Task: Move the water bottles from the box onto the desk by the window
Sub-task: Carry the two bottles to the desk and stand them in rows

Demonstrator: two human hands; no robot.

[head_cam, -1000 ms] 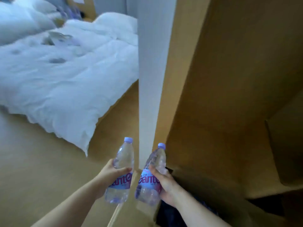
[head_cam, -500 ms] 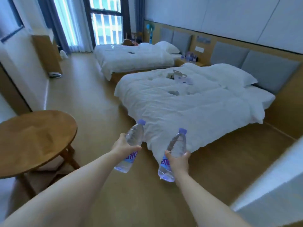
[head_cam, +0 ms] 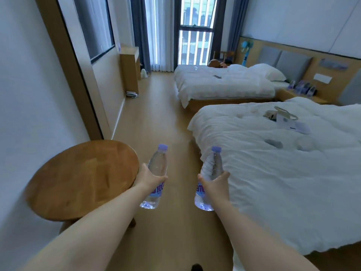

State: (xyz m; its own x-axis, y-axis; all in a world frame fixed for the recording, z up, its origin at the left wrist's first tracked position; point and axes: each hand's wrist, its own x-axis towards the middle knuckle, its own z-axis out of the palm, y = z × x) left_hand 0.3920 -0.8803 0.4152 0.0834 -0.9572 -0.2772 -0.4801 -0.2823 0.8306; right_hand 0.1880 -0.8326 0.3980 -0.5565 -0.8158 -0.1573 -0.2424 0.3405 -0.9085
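Wood floor (head_cam: 156, 118) runs to a curtained window (head_cam: 195, 32). From the left: one round wooden table (head_cam: 82, 178), one desk (head_cam: 130, 65) against the left wall near the window, two white beds (head_cam: 273, 153). Two water bottles, both in the air over the floor: left hand (head_cam: 149, 178) grips one bottle (head_cam: 157, 167); right hand (head_cam: 214, 184) grips the other bottle (head_cam: 212, 167), fingers wrapped round each.

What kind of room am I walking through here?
Most likely a twin hotel room: two made-up white beds, near bed and far bed, share one long padded headboard, with a curtained floor-length window at the end.
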